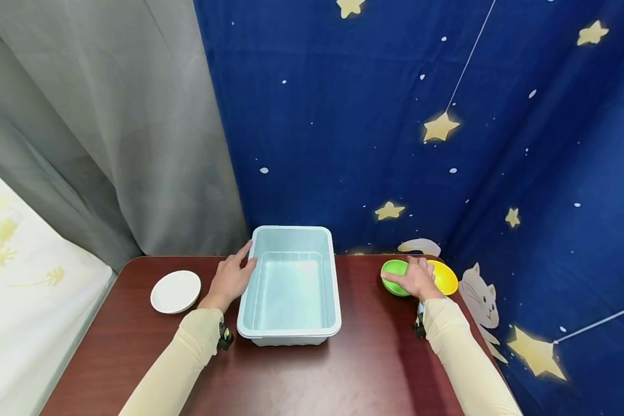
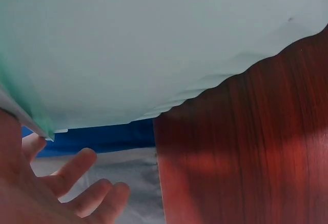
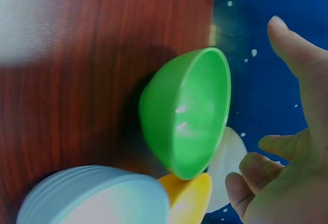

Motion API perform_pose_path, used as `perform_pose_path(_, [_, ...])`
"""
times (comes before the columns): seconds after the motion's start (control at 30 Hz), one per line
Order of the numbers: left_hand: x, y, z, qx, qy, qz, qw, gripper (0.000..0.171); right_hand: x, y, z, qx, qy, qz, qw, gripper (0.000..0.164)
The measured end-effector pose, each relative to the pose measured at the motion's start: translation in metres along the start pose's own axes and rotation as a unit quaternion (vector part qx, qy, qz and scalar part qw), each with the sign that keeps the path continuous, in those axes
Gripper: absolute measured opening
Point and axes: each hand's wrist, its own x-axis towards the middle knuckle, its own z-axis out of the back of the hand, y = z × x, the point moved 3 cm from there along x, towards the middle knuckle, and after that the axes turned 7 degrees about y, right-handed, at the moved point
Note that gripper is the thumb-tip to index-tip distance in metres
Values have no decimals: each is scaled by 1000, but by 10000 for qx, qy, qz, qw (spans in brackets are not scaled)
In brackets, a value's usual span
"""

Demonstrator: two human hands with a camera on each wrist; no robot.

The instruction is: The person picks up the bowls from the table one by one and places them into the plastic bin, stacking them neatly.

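A pale blue plastic basin stands in the middle of the dark red-brown table. At its left rim my left hand rests, fingers spread along the outside; the left wrist view shows these fingers loosely extended beside the basin wall. Over on the right, my right hand hovers over a green bowl, thumb and fingers apart and holding nothing. Touching distance from the green bowl is a yellow bowl. A light blue bowl with stacked rims shows in the right wrist view, mostly hidden under my wrist in the head view.
A white bowl sits on the left of the table. Behind the far edge hang a grey curtain and a blue star-patterned curtain. A white cloth hangs along the left side.
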Motion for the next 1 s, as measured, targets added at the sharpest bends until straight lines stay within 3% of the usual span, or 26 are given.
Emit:
perform_pose_path(0.23, [-1,-3,0,262,-179,-9,9995,57,1,-5,-9,19,50,-44,10000,114])
perform_pose_path(0.63, [-3,-3,-1,85,-186,96,9997,56,3,-9,-26,-14,163,15,9999,102])
perform_pose_path(1.0, [-6,-4,-1,32,-233,108,9997,58,10,-11,-30,-29,191,-133,9997,107])
